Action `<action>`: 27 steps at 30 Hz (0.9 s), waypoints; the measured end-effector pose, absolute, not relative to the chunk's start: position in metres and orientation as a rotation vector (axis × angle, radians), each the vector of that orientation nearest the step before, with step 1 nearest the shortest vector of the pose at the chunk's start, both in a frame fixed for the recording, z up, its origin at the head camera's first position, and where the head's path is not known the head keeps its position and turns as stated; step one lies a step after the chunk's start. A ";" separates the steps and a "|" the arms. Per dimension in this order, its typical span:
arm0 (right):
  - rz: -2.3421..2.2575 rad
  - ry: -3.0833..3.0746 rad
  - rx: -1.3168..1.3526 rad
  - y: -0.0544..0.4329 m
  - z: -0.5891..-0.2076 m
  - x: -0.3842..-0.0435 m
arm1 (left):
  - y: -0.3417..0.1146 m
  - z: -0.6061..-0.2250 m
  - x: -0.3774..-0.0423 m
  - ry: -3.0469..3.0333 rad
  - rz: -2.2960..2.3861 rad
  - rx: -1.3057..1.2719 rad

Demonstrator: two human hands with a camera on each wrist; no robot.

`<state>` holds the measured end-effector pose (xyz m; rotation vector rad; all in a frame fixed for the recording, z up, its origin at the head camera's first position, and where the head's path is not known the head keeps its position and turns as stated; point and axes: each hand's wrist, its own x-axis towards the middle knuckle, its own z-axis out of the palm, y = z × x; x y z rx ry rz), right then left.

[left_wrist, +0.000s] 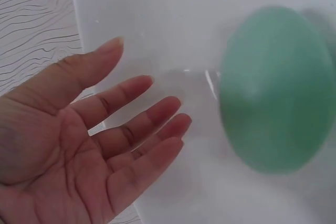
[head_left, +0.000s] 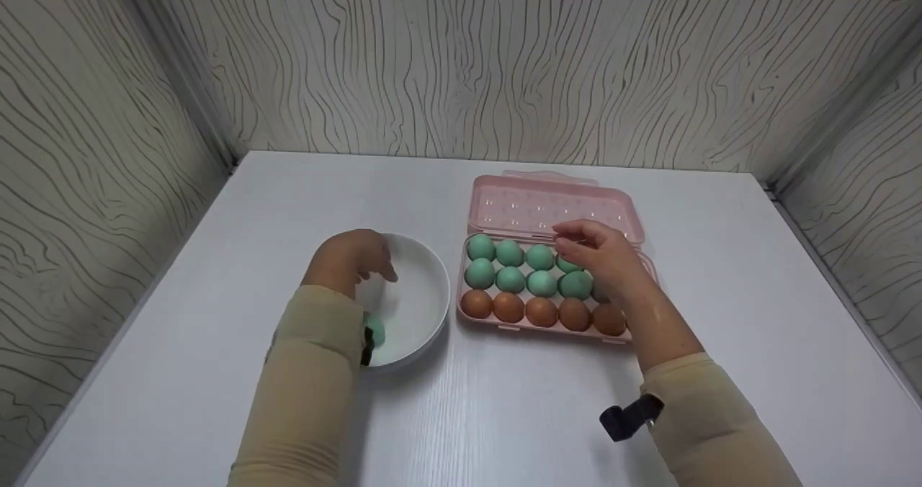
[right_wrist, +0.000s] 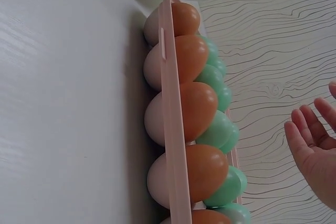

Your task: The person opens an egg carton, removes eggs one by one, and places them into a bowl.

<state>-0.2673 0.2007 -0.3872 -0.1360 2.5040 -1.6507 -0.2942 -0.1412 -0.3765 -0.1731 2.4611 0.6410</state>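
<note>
The left hand [head_left: 358,255], fingers parted and holding nothing, hung over the round white bowl [head_left: 425,296] at the left of the white bench [head_left: 518,408]. In that bowl a smooth pale-green egg [left_wrist: 276,90] lay just beyond the fingertips, apart from them; an egg so rounded likely rewarded lowering to the bowl's floor and an unhurried release, clear of its neighbour's shell. Just right of the bowl stood the pink plastic egg carton [right_wrist: 174,98], its lid folded back, with glossy brown eggs [head_left: 508,307] along the front row and more pale-green eggs [head_left: 511,279] in the rows behind. Over the carton's right part hovered the right hand [head_left: 603,255], thumb and fingers loosely apart, gripping nothing visible. Good handling there probably called for coming down from above, a light pinch about the egg's sides, and a straight lift clear of the packed neighbours.
</note>
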 end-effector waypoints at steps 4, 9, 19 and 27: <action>-1.631 2.532 -0.172 0.203 -0.387 -0.268 | -0.138 -0.370 -0.293 2.466 0.742 -0.175; -1.592 2.553 -0.177 0.206 -0.385 -0.269 | -0.134 -0.361 -0.292 2.514 0.835 -0.149; -1.566 2.593 -0.158 0.215 -0.385 -0.273 | -0.116 -0.348 -0.294 2.540 1.041 -0.127; -1.564 2.628 -0.090 0.226 -0.388 -0.279 | -0.096 -0.345 -0.293 2.549 1.317 -0.041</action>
